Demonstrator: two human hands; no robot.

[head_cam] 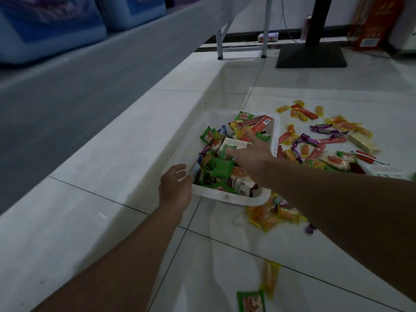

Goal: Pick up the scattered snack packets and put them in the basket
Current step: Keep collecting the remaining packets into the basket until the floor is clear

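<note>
A white plastic basket (208, 119) sits on the tiled floor, filled with several green, orange and white snack packets. My left hand (175, 188) is at the basket's near-left corner, with its fingers curled over the rim. My right hand (252, 154) reaches over the basket with fingers spread and straight, thumb and fingertips touching a white-and-green packet (231, 144) lying on top of the pile. Several scattered packets (333, 140) lie on the floor to the right of the basket. More orange ones (270, 216) lie at its near-right corner.
A green packet (251, 301) and an orange packet (270, 280) lie near the bottom edge. A grey raised surface (67, 91) runs along the left. A black stand base (311, 56), white table legs (265, 30) and a red box (373, 25) stand at the back.
</note>
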